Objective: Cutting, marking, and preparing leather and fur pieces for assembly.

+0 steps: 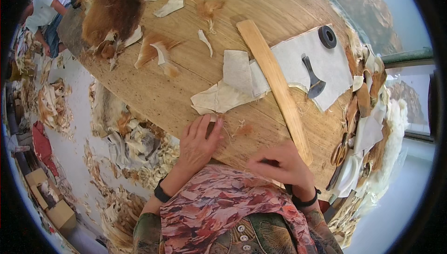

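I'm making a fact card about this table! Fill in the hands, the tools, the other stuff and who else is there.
Left hand: by the near end of the pale scraps; grip unclear
Right hand: blurred, fingers curled, beside the lower end of the stick; grip unclear
Stick: wooden, at the left end of the pale sheet
On the sheet: black ring, dark blade
Scissors: orange handles, near the right edge of the table
Fur: brown, upper left
Other person: white top, far upper left

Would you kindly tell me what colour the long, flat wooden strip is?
The long wooden strip is light yellowish brown, seen best in the head view.
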Demonstrator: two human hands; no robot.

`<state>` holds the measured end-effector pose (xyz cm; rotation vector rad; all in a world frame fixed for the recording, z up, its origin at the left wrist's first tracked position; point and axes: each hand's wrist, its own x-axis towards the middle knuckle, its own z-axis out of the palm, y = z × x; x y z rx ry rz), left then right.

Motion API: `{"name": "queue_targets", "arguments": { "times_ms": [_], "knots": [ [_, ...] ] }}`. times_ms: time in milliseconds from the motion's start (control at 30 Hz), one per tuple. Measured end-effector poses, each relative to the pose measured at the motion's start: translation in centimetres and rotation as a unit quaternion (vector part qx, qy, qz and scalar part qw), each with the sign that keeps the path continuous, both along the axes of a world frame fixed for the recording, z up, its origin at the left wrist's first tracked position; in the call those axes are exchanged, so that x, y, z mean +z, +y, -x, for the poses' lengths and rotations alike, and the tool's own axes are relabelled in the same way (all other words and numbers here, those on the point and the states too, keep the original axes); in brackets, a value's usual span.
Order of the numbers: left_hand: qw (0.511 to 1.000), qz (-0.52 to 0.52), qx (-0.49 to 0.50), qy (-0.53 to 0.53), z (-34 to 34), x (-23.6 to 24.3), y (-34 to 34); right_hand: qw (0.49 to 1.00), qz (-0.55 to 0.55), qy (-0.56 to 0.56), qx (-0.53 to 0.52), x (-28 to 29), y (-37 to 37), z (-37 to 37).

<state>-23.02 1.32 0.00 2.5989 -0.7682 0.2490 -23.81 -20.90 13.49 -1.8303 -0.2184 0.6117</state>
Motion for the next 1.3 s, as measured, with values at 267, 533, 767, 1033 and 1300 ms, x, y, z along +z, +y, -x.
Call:
{"name": "queue_targets", "arguments": {
  "times_ms": [267,533,767,1033,1300],
  "knots": [
    [0.935,0.317,0.131,0.095,-3.3,4.1,-0.1,0.983,0.045,-0.166,-0.059,-3.8,5.2,-6.7],
    [0.791,0.496,0.161,0.32,-4.4,1.5,-1.6,0.987,0.087,-0.108,-0.085,-8.6,3.9,-4.2],
    [0.966,0.238,0.077,0.069,-4.3,0.2,-2.7,0.966,0.179,-0.184,-0.017,-9.5,3.6,-1.9],
    [0.907,0.381,0.117,0.14,-3.8,-1.3,-2.8,0.969,0.159,-0.163,-0.097,-10.6,2.8,-2.8],
    [0.968,0.227,0.1,0.039,-4.0,-1.5,-1.8,0.922,-0.191,0.054,-0.333,-5.8,-5.3,-5.6]
  ]
}}
